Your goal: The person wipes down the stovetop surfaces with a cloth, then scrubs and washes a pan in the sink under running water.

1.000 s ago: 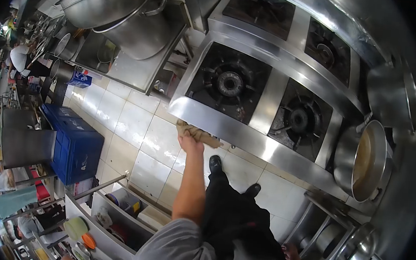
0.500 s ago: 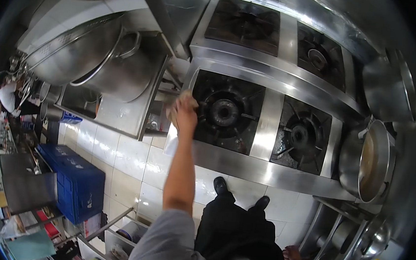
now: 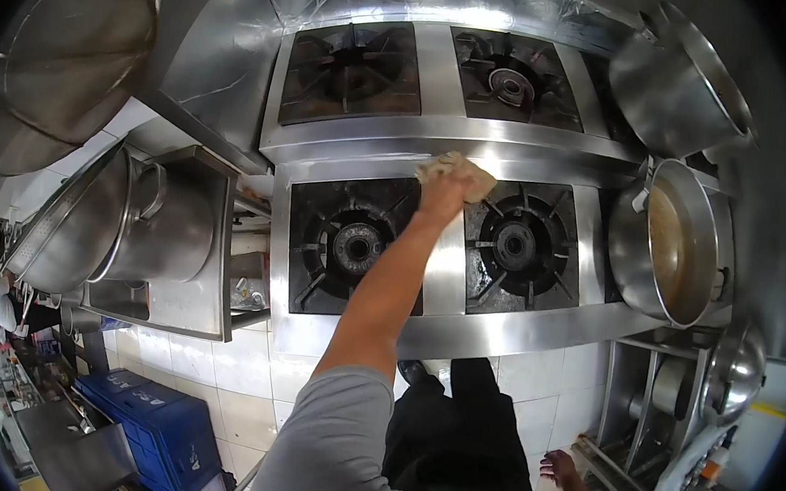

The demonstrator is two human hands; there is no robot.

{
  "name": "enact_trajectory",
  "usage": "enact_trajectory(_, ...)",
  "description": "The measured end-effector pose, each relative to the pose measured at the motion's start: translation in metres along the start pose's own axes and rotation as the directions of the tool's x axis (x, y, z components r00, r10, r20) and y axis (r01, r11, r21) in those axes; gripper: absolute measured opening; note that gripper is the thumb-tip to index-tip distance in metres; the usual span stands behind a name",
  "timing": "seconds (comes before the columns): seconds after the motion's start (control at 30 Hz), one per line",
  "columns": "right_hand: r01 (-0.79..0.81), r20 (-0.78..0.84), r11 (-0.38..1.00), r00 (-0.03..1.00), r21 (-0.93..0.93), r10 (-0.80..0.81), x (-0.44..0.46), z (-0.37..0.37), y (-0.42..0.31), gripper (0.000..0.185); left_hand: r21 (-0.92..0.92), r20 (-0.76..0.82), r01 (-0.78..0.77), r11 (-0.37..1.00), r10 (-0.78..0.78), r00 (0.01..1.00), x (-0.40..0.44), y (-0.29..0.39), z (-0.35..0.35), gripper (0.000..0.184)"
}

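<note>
Bare left hand gripping, back up, at end of outstretched left arm, elbow near straight, short grey fabric sleeve. Bare right hand low at right side, fingers loosely bent.

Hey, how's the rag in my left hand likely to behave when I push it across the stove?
The rag looks floppy, bunched and creased under your left hand. It should slide fairly easily along the smooth steel strip, but may snag on the pronged front-right burner.
</note>
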State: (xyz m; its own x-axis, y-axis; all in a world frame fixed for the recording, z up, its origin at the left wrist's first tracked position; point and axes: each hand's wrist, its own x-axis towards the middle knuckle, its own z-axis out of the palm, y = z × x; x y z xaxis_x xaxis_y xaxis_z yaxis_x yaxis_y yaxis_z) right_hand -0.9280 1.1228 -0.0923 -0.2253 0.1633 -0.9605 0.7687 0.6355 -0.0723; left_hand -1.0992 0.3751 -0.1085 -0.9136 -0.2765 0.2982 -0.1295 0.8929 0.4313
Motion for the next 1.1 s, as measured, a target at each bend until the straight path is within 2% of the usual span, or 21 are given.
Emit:
enact_trajectory(0.07,0.002,0.023,0.983,1.000,0.181,-0.006,0.001,-0.012,-0.002,0.019,-0.166,0.058,0.278,0.946,-0.272,0.961,0.005,-0.048,-0.015,0.022)
enact_trajectory(0.1,-0.016,0.000,0.976,1.000,0.219,0.016,0.004,-0.019,0.003,0.023,0.107,-0.039,0.099,0.989,-0.095,0.995,-0.011,-0.082,-0.032,0.026)
enact_trajectory(0.13,-0.033,-0.016,0.967,0.999,0.254,0.038,0.014,-0.028,0.012,0.027,0.152,-0.070,0.192,0.970,-0.183,0.981,-0.034,-0.105,-0.067,0.027)
enact_trajectory(0.17,-0.056,-0.034,0.976,0.997,0.210,0.064,0.019,-0.033,0.016,0.027,0.237,-0.001,0.471,0.849,-0.485,0.875,-0.049,-0.102,-0.122,0.030)
enact_trajectory(0.2,-0.072,-0.014,0.976,0.997,0.206,0.076,0.024,-0.038,0.022,0.027,0.225,-0.155,0.510,0.830,-0.486,0.860,-0.085,-0.153,-0.144,0.034)
enact_trajectory(0.23,-0.094,-0.048,0.976,0.993,0.195,0.105,0.030,-0.040,0.026,0.026,0.143,-0.159,0.705,0.695,-0.687,0.709,-0.130,-0.244,-0.145,0.034)
enact_trajectory(0.27,-0.115,-0.084,0.977,0.988,0.182,0.132,0.036,-0.042,0.031,0.025,0.229,-0.208,0.910,0.347,-0.895,0.394,-0.100,-0.170,-0.201,0.024)
enact_trajectory(0.3,-0.135,-0.066,0.974,0.987,0.185,0.149,0.042,-0.041,0.033,0.025,0.099,-0.333,0.692,0.715,-0.631,0.700,-0.117,-0.186,-0.186,0.024)
enact_trajectory(0.33,-0.142,-0.043,0.974,0.987,0.178,0.152,0.053,-0.039,0.028,0.025,0.037,-0.480,0.314,0.949,-0.259,0.838,-0.130,-0.208,-0.176,0.027)
enact_trajectory(0.4,-0.291,0.059,0.953,0.956,0.084,0.287,0.067,-0.038,0.022,0.021,0.187,-0.356,0.130,0.974,-0.057,0.933,-0.091,-0.161,-0.144,0.027)
enact_trajectory(0.47,-0.273,0.113,0.962,0.955,-0.018,0.273,0.070,-0.037,-0.016,0.022,0.162,-0.289,0.186,0.969,-0.133,0.948,-0.092,-0.179,-0.127,0.026)
enact_trajectory(0.57,-0.031,0.210,0.962,0.977,0.273,-0.028,0.088,-0.057,-0.043,0.024,0.280,-0.319,0.495,0.822,-0.407,0.856,-0.133,-0.229,-0.139,0.024)
enact_trajectory(0.63,0.032,0.059,0.967,0.997,0.253,-0.048,0.079,-0.062,-0.068,0.024,-0.004,-0.329,0.853,0.522,-0.806,0.492,-0.161,-0.248,-0.181,0.029)
enact_trajectory(0.67,0.089,-0.094,0.968,0.993,0.235,-0.068,0.068,-0.057,-0.080,0.023,0.004,-0.332,0.852,0.524,-0.802,0.496,-0.153,-0.247,-0.185,0.029)
enact_trajectory(0.73,0.039,0.004,0.981,0.999,0.190,-0.040,0.070,-0.063,-0.083,0.018,0.145,-0.454,0.612,0.777,-0.497,0.739,-0.146,-0.249,-0.188,0.030)
enact_trajectory(0.77,0.001,0.033,0.992,0.999,0.127,-0.005,0.070,-0.063,-0.085,0.018,0.415,-0.215,0.511,0.753,-0.465,0.859,-0.163,-0.285,-0.169,0.030)
enact_trajectory(0.8,-0.026,0.058,0.997,0.998,0.067,0.023,0.071,-0.059,-0.090,0.017,0.418,-0.211,0.519,0.746,-0.476,0.854,-0.168,-0.270,-0.169,0.030)
enact_trajectory(0.87,-0.023,0.047,0.997,0.999,0.073,0.019,0.076,-0.054,-0.097,0.017,-0.044,-0.250,0.729,0.683,-0.714,0.654,-0.170,-0.210,-0.170,0.031)
enact_trajectory(0.93,-0.020,0.047,0.996,0.999,0.084,0.017,0.075,-0.045,-0.098,0.017,0.047,-0.174,0.805,0.591,-0.789,0.589,-0.233,-0.176,-0.171,0.031)
enact_trajectory(1.07,-0.044,0.088,0.987,0.996,0.154,0.031,0.074,-0.029,-0.094,0.018,-0.347,-0.046,0.758,0.552,-0.818,0.574,-0.341,-0.152,-0.188,0.032)
enact_trajectory(1.1,-0.047,0.108,0.996,0.993,0.076,0.039,0.071,-0.024,-0.097,0.018,-0.140,-0.068,0.749,0.647,-0.761,0.645,-0.324,-0.166,-0.198,0.031)
